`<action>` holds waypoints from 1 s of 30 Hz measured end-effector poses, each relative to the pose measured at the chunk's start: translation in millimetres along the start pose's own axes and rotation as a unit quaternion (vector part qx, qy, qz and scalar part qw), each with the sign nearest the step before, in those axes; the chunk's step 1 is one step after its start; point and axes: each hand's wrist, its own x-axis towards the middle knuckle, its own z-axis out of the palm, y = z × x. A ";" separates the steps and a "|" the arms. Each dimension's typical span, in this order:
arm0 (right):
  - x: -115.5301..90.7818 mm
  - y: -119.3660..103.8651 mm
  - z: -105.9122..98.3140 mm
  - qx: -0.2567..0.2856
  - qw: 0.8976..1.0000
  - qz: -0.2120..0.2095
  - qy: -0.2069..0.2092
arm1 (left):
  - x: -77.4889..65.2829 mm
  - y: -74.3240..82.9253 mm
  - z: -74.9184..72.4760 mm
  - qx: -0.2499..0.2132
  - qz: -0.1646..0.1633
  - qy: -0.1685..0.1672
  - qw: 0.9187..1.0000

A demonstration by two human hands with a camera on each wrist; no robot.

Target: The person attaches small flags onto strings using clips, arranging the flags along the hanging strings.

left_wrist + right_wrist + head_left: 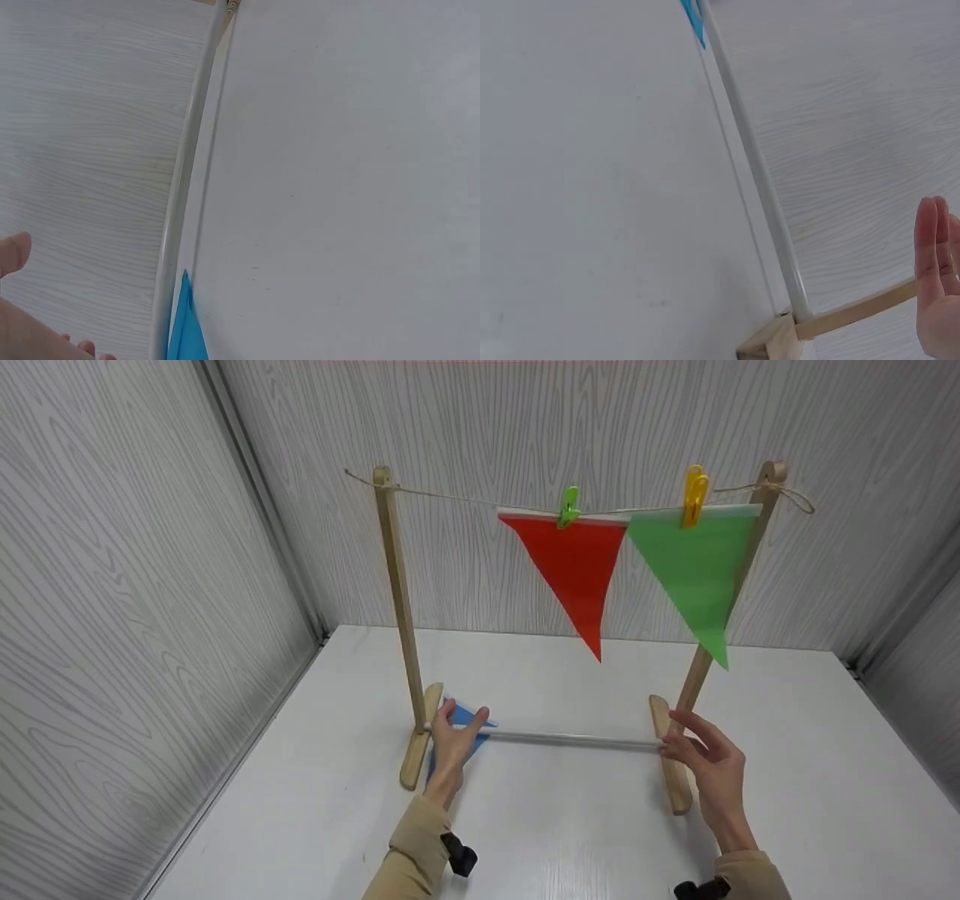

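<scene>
A wooden stand has a left post [397, 585], a right post [694, 679] and a white rod [570, 739] joining them low down. My left hand [452, 744] is by the rod's left end, thumb and fingers spread apart, with a blue pennant [463, 714] partly hidden behind it. In the left wrist view the pennant [187, 330] lies beside the rod, apart from the visible fingers. My right hand [712, 765] is at the lower right post; its fingers look straight in the right wrist view, where the post [862, 309] passes behind them. Contact there is unclear.
A string [450, 496] runs between the post tops. A green clothespin [569, 507] holds a red pennant [577, 570] on it, and a yellow clothespin [694, 496] holds a green pennant [697, 570]. Wooden feet [414, 761] stand on the white table [562, 817]; wood-grain panels [135, 585] surround it.
</scene>
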 end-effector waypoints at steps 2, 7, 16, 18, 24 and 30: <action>-1.0 2.2 -5.9 -0.006 0.999 0.014 0.029 | -0.7 -3.8 -1.6 0.004 -0.011 0.015 1.000; -3.9 5.3 -17.5 -0.010 0.995 0.046 0.086 | -3.7 -16.5 -4.9 0.007 -0.030 0.036 0.999; -8.6 7.6 -30.8 -0.002 0.982 0.088 0.165 | -6.4 -29.6 -7.5 0.023 -0.036 0.033 0.999; -9.3 7.6 -33.1 -0.008 0.980 0.095 0.173 | -6.5 -30.3 -8.0 0.031 -0.037 0.033 0.998; -9.1 8.9 -43.6 -0.020 0.974 0.111 0.195 | -7.5 -32.2 -9.7 0.079 -0.040 0.010 0.996; -9.0 9.2 -54.6 -0.070 0.965 0.137 0.213 | -6.1 -35.8 -12.2 0.156 -0.023 -0.022 0.987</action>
